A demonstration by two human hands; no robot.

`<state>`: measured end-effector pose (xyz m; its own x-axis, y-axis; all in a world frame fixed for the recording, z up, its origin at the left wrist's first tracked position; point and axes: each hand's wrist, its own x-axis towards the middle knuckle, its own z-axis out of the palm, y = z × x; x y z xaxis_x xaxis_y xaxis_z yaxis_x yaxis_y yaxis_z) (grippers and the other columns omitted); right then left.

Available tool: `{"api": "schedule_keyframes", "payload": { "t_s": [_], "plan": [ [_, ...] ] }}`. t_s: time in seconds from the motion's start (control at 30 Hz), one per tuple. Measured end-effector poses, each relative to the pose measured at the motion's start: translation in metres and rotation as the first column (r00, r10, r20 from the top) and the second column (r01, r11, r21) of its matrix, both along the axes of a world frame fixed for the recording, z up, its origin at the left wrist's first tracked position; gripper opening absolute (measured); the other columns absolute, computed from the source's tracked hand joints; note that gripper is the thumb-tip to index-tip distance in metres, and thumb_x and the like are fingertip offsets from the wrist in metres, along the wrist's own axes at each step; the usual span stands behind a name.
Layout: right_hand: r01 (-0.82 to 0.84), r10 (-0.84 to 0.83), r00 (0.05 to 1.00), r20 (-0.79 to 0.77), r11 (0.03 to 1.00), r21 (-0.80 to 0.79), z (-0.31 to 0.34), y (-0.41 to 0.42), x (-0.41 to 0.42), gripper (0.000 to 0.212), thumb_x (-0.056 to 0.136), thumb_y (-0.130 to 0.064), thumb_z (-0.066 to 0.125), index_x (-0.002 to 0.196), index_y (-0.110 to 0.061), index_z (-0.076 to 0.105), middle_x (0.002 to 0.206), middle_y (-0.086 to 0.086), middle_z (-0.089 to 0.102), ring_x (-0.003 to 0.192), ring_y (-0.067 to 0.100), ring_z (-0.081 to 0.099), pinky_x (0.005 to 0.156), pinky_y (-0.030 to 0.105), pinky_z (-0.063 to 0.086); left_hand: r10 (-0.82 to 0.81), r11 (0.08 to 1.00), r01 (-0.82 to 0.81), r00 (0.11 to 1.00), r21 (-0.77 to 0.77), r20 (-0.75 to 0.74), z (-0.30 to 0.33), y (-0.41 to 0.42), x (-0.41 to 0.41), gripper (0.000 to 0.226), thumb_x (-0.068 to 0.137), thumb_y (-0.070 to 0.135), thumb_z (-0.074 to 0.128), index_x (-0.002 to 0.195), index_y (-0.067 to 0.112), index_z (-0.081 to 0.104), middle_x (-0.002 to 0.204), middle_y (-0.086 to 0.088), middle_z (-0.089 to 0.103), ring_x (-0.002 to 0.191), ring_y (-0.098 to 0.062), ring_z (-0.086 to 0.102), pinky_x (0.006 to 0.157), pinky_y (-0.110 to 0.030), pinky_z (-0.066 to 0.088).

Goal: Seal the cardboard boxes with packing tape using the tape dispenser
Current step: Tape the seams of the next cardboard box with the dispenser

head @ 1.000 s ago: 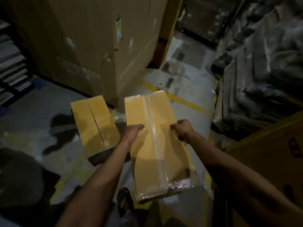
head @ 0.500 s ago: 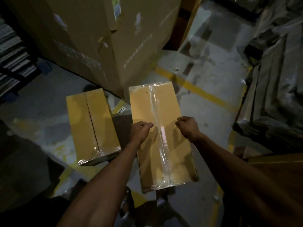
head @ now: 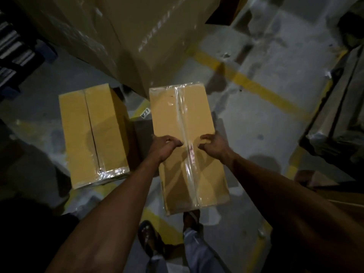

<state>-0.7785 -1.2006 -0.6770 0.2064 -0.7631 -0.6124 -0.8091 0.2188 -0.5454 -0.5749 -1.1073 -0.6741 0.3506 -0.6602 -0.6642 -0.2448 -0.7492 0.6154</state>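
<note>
Your taped box (head: 193, 154), its centre seam sealed end to end, sits on the floor (head: 256, 125); the second box (head: 92, 134) beside it shows an open seam. Your left hand (head: 164, 145) and right hand (head: 213, 143) press curled fingers onto the lid. No dispenser is visible.
</note>
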Motion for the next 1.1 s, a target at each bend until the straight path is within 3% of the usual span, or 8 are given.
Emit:
{"api": "schedule_keyframes", "payload": {
  "t_s": [0.17, 0.37, 0.53, 0.63, 0.73, 0.83, 1.0, 1.1],
  "plan": [
    [-0.180, 0.167, 0.980, -0.111, 0.977, -0.114, -0.003, 0.019, -0.008, 0.047, 0.089, -0.036, 0.067, 0.133, -0.020, 0.066, 0.147, 0.012, 0.044, 0.130, 0.034, 0.052, 0.112, 0.042, 0.044, -0.057, 0.994, 0.042, 0.987, 0.104, 0.147, -0.006, 0.027, -0.014, 0.054, 0.081, 0.048, 0.083, 0.128, 0.026, 0.070, 0.167, -0.013, 0.019, 0.139, -0.036, 0.046, 0.114, -0.039, 0.043],
    [-0.278, 0.276, 0.960, -0.043, 0.957, -0.078, 0.019, 0.105, -0.011, 0.030, 0.089, -0.029, 0.066, 0.117, -0.021, 0.074, 0.128, 0.010, 0.069, 0.120, 0.028, 0.063, 0.103, 0.035, 0.048, -0.025, 0.992, 0.019, 0.999, 0.124, 0.046, 0.020, 0.129, -0.026, 0.027, 0.092, 0.035, 0.075, 0.111, 0.016, 0.081, 0.113, -0.006, 0.074, 0.109, -0.026, 0.069, 0.084, -0.028, 0.051],
    [-0.469, 0.461, 0.882, 0.098, 0.879, 0.080, 0.051, 0.231, -0.020, 0.018, 0.084, -0.006, 0.066, 0.091, -0.015, 0.080, 0.097, 0.006, 0.079, 0.084, 0.015, 0.071, 0.079, 0.018, 0.055, 0.172, 0.982, -0.168, 0.984, 0.086, -0.048, 0.074, 0.267, -0.045, 0.018, 0.094, 0.021, 0.074, 0.097, 0.005, 0.080, 0.082, -0.004, 0.072, 0.080, -0.024, 0.067, 0.068, -0.031, 0.051],
    [-0.519, 0.487, 0.841, 0.236, 0.850, 0.095, 0.061, 0.309, -0.015, 0.022, 0.073, -0.032, 0.054, 0.082, -0.036, 0.074, 0.083, -0.008, 0.075, 0.082, 0.019, 0.072, 0.080, 0.039, 0.059, 0.297, 0.954, -0.296, 0.955, 0.042, -0.025, 0.101, 0.364, -0.044, 0.018, 0.095, 0.022, 0.074, 0.086, 0.007, 0.075, 0.081, -0.010, 0.070, 0.077, -0.027, 0.068, 0.070, -0.035, 0.052],
    [-0.646, 0.614, 0.740, 0.272, 0.763, 0.034, 0.077, 0.374, 0.015, 0.016, 0.078, -0.035, 0.057, 0.075, -0.043, 0.070, 0.083, -0.010, 0.075, 0.079, 0.013, 0.071, 0.080, 0.035, 0.058, 0.385, 0.923, -0.385, 0.923, -0.018, 0.012, 0.133, 0.460, -0.029, 0.009, 0.097, 0.022, 0.072, 0.088, 0.019, 0.074, 0.079, -0.010, 0.065, 0.074, -0.021, 0.059, 0.074, -0.030, 0.045],
    [-0.715, 0.693, 0.643, 0.325, 0.696, -0.069, 0.133, 0.453, 0.064, 0.016, 0.078, -0.037, 0.059, 0.080, -0.042, 0.073, 0.084, -0.007, 0.078, 0.074, 0.012, 0.074, 0.074, 0.039, 0.061, 0.580, 0.809, -0.563, 0.812, -0.169, 0.070, 0.169, 0.564, -0.007, 0.024, 0.085, 0.042, 0.076, 0.100, 0.024, 0.081, 0.090, 0.007, 0.077, 0.083, -0.007, 0.070, 0.080, -0.028, 0.056],
    [-0.819, 0.843, 0.409, 0.348, 0.508, -0.268, 0.215, 0.590, 0.156, 0.013, 0.087, -0.027, 0.069, 0.080, -0.037, 0.074, 0.074, -0.014, 0.073, 0.067, -0.002, 0.068, 0.067, 0.023, 0.053, 0.835, 0.528, -0.758, 0.547, -0.383, 0.067, 0.259, 0.738, 0.027, 0.009, 0.095, 0.014, 0.075, 0.087, 0.019, 0.076, 0.070, 0.006, 0.070, 0.069, -0.011, 0.067, 0.058, -0.020, 0.048],
    [-0.808, 0.859, 0.322, 0.398, 0.468, -0.358, 0.259, 0.664, 0.212, 0.008, 0.094, -0.010, 0.073, 0.094, -0.014, 0.079, 0.078, -0.006, 0.075, 0.065, -0.008, 0.067, 0.065, 0.013, 0.050, 0.902, 0.419, -0.792, 0.419, -0.444, 0.104, 0.301, 0.828, 0.053, 0.009, 0.096, 0.010, 0.073, 0.090, 0.015, 0.075, 0.066, 0.003, 0.067, 0.065, -0.013, 0.065, 0.053, -0.014, 0.045]
  ]
}}
